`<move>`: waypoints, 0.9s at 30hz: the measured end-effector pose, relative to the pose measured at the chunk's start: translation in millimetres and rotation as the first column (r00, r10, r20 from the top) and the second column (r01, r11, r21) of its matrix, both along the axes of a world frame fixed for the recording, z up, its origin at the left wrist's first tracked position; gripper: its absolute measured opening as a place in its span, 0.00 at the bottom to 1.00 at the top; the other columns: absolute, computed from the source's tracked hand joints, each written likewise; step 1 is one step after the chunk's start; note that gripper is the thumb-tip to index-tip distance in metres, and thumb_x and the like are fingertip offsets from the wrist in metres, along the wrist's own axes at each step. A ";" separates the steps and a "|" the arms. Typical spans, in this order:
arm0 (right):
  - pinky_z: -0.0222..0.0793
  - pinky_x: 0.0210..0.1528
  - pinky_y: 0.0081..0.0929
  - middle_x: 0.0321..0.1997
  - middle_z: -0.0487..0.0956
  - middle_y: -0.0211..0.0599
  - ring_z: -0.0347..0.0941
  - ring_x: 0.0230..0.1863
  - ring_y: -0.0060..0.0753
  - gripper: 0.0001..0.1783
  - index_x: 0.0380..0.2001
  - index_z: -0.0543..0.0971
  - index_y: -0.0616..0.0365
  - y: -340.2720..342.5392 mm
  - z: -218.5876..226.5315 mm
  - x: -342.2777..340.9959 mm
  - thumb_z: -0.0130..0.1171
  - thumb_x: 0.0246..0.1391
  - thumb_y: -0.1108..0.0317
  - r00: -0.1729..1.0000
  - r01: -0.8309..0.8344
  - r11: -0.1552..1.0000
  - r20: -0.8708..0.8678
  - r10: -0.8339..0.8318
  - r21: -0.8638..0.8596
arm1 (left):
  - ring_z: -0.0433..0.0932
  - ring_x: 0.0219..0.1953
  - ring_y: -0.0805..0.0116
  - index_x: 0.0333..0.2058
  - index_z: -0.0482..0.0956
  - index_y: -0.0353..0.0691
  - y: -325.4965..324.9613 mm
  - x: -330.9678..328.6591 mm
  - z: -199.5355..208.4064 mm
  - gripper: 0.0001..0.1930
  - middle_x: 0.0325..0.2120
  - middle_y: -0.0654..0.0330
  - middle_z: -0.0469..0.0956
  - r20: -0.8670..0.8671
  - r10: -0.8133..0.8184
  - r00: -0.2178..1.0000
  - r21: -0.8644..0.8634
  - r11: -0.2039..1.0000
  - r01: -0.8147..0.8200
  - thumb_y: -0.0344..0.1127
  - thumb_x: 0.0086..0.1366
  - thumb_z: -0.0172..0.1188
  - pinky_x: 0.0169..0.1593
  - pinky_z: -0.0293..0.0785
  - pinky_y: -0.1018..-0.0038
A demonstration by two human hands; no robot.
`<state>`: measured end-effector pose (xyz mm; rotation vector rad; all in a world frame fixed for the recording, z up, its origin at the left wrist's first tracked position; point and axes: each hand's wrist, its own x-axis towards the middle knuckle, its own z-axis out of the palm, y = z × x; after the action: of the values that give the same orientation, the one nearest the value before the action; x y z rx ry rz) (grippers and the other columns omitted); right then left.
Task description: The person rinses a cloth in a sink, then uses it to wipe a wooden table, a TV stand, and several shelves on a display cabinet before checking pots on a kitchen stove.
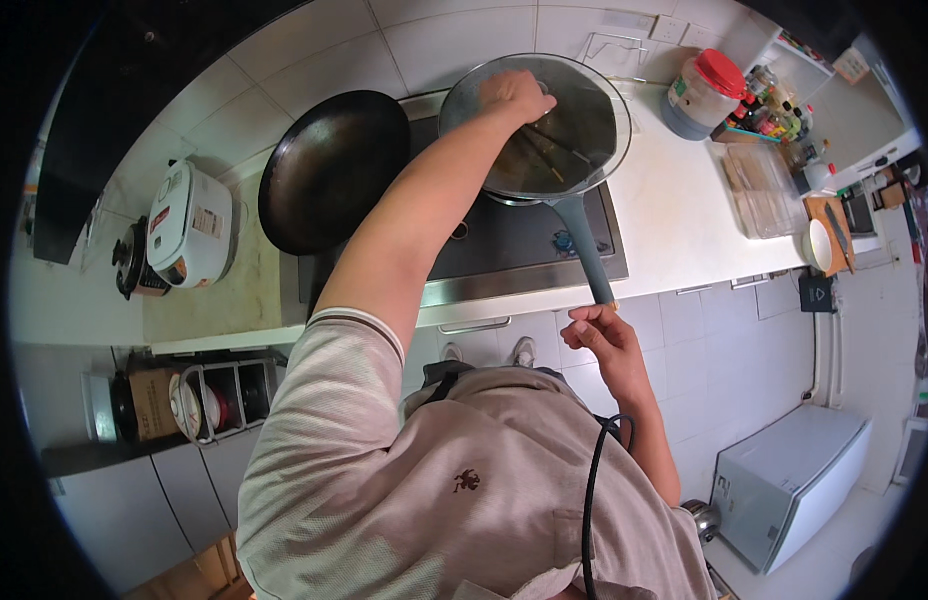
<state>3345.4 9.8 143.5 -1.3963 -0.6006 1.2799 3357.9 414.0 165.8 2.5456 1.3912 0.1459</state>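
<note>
A pan point(514, 192) with a long grey handle point(581, 240) stands on the right part of the cooktop point(494, 245). Over it lies a clear glass lid point(584, 95) with a thin rim that overhangs the pan on the right. My left hand point(517, 95) is closed over the lid's middle; the knob under my fingers is hidden. Thin brown sticks point(544, 155) show through the glass, too blurred to name surely. Just below the handle's end is my right hand point(606, 340), fingers curled in, nothing visible in them.
A dark wok point(334, 170) rests left of the pan, beside a white rice cooker point(191, 225). On the right counter are a red-lidded jar point(704, 90), sauce bottles point(769, 115), clear plastic containers point(762, 190), a white bowl point(817, 245) and a knife point(837, 228) on a cutting board.
</note>
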 end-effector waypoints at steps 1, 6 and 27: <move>0.73 0.51 0.28 0.37 0.84 0.35 0.77 0.41 0.27 0.13 0.48 0.79 0.61 0.8 1.6 3.9 0.61 0.66 0.64 1.000 -0.009 1.000 -0.001 0.009 -0.012 | 0.83 0.50 0.54 0.45 0.87 0.42 -1.6 3.2 -3.3 0.27 0.47 0.54 0.85 -0.004 -0.002 1.000 -0.040 0.999 0.001 0.59 0.59 0.62 0.51 0.79 0.61; 0.73 0.51 0.28 0.37 0.84 0.35 0.78 0.41 0.27 0.12 0.48 0.79 0.61 14.7 12.5 11.0 0.62 0.66 0.65 0.996 -0.090 0.996 -0.005 0.090 0.002 | 0.83 0.51 0.53 0.46 0.87 0.42 -7.4 3.2 -11.5 0.29 0.48 0.53 0.85 0.058 0.016 0.998 -0.037 0.999 -0.014 0.62 0.58 0.66 0.53 0.79 0.58; 0.75 0.52 0.28 0.41 0.84 0.35 0.79 0.44 0.26 0.13 0.50 0.78 0.61 67.5 -5.5 -19.4 0.59 0.68 0.66 0.904 -0.426 0.903 -0.024 0.428 0.059 | 0.81 0.55 0.53 0.57 0.75 0.41 -16.3 -18.1 -14.3 0.40 0.50 0.54 0.83 0.197 0.029 0.980 -0.141 0.990 -0.001 0.66 0.55 0.68 0.56 0.76 0.58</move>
<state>3326.1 77.2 138.0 -1.2324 -0.9469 1.6182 3339.7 397.7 151.4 2.3352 1.2973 0.2862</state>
